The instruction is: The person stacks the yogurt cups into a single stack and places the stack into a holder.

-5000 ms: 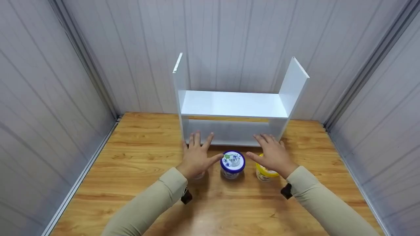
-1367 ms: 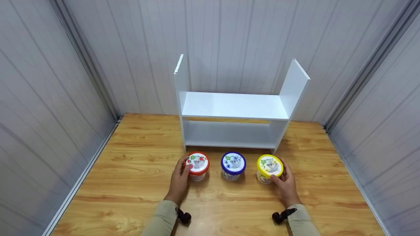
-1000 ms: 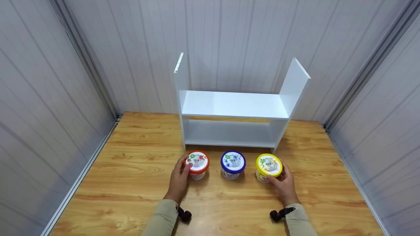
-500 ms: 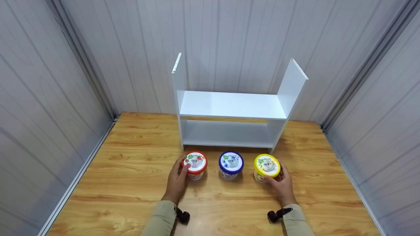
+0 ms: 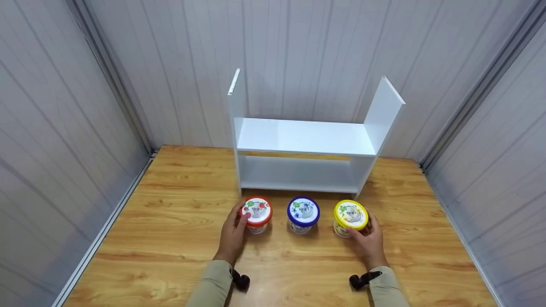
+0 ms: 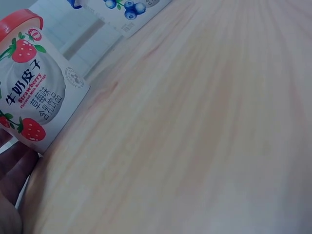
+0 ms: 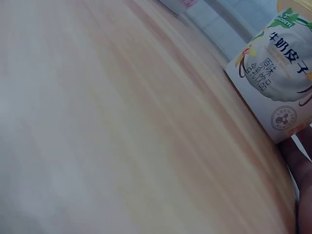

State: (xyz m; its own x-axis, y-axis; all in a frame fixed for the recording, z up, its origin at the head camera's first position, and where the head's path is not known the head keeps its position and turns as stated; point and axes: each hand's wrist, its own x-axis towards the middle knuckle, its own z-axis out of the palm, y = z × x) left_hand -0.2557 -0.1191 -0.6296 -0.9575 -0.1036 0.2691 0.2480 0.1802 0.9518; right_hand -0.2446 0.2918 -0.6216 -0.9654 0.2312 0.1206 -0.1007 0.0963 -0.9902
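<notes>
In the head view, three upright milk drink cups stand in a row on the wooden table. My left hand (image 5: 231, 236) grips the left side of the red-lidded cup (image 5: 257, 212), thumb near its lid. The wrist view of that hand shows strawberries printed on this cup (image 6: 31, 85). On the right, my right hand (image 5: 370, 243) holds the yellow-lidded cup (image 5: 350, 214) with thumb and fingers at its right side. Between them is the blue-lidded cup (image 5: 303, 212), touched by neither hand. The far-side fingers are partly hidden behind the cups.
Just behind the cups stands a white two-tier shelf (image 5: 305, 136) with tall side panels. The wooden table (image 5: 179, 204) extends to both sides. Pale panelled walls (image 5: 192, 64) enclose the back and sides.
Five seconds ago both hands were spread above the table, covering much of the outer cups. They have since come down and taken hold of the red-lidded and yellow-lidded cups; lately they barely move.
</notes>
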